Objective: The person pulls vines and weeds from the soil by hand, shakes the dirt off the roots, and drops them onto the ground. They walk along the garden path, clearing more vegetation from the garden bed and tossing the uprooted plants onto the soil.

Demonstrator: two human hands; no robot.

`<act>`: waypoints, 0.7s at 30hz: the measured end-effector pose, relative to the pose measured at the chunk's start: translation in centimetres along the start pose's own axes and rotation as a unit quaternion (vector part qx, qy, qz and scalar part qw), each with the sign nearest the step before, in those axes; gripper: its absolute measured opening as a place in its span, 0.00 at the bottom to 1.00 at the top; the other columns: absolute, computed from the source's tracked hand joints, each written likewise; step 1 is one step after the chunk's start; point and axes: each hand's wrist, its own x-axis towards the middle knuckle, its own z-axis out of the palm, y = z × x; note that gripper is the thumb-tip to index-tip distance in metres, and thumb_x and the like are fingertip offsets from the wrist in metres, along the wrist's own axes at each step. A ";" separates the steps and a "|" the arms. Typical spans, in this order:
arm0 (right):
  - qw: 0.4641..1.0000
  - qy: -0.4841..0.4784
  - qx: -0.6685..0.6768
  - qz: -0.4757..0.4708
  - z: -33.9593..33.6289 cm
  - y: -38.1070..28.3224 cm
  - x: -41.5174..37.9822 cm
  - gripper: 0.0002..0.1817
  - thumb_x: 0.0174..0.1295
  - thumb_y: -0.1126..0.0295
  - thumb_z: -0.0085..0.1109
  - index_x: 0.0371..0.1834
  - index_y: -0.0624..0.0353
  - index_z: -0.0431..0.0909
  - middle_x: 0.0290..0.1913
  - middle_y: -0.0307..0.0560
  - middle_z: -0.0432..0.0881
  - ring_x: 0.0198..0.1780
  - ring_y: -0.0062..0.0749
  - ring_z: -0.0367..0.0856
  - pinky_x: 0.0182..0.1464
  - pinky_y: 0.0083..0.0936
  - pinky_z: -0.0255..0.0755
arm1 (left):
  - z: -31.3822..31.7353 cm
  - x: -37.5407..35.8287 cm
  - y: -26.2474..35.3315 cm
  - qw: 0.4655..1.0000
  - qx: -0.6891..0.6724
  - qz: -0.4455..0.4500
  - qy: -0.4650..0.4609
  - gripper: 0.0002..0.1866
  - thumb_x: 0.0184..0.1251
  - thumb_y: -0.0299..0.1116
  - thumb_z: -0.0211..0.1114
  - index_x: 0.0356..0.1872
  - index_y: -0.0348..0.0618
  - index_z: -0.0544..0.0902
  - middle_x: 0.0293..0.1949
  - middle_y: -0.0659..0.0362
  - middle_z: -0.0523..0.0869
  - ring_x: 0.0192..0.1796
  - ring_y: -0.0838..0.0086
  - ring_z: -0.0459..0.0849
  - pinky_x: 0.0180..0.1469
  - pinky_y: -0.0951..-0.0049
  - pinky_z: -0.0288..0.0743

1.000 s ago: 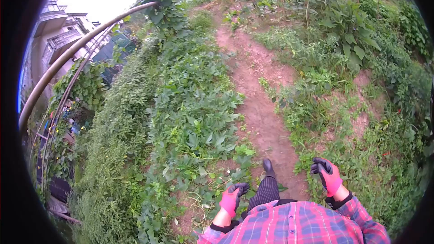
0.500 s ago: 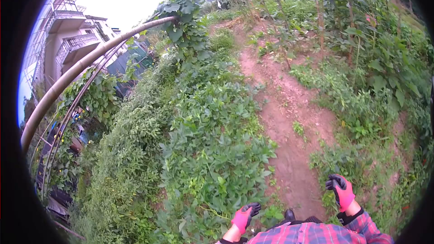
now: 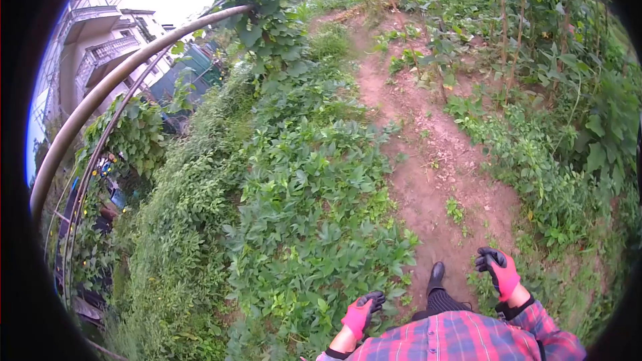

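Observation:
My left hand [image 3: 362,313] wears a pink glove with black fingers. It hangs at the bottom centre, over the edge of the low leafy plants [image 3: 321,187], its fingers loosely apart around nothing. In a matching glove, my right hand [image 3: 501,273] is held out at the lower right, above the grassy side of the dirt path [image 3: 441,180]. Its fingers are slightly bent and hold nothing. Between the hands show my plaid shirt [image 3: 441,337] and one dark boot [image 3: 436,276] on the path.
A curved pole [image 3: 127,67] arches across the left, with a climbing vine [image 3: 264,20] at its end. Behind it stand a building with balconies [image 3: 110,53] and a bluish-green fence [image 3: 187,73]. Staked climbing plants [image 3: 521,33] line the right side of the path, which leads away uphill.
I have moved forward along the path, and a boot and trouser leg now show in front of my shirt. Both hands stay empty and at nearly the same places in view.

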 end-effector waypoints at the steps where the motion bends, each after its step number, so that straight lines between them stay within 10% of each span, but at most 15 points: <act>1: 1.000 -0.018 -0.002 -0.003 -0.3 -0.6 3.6 0.17 0.71 0.73 0.51 0.59 0.70 0.72 0.43 0.52 0.84 0.42 0.34 0.85 0.48 0.30 0.79 | -0.3 2.4 0.8 1.000 0.010 -0.002 0.014 0.19 0.78 0.32 0.49 0.62 0.30 0.72 0.60 0.47 0.79 0.62 0.60 0.79 0.64 0.61 0.72; 11: 0.995 -0.103 0.009 0.008 2.5 -7.5 30.7 0.21 0.71 0.70 0.52 0.63 0.70 0.69 0.49 0.51 0.83 0.48 0.33 0.83 0.52 0.30 0.77 | -1.7 15.2 10.9 0.977 -0.099 -0.058 0.181 0.21 0.75 0.37 0.56 0.60 0.33 0.72 0.59 0.44 0.79 0.61 0.56 0.79 0.64 0.57 0.74; 21: 0.990 -0.130 -0.023 0.045 6.3 -8.3 51.9 0.20 0.71 0.70 0.52 0.63 0.70 0.70 0.49 0.50 0.82 0.48 0.32 0.82 0.53 0.30 0.76 | -2.3 36.1 18.5 0.986 -0.073 -0.019 0.149 0.24 0.75 0.43 0.56 0.61 0.33 0.72 0.60 0.43 0.78 0.61 0.53 0.79 0.65 0.55 0.73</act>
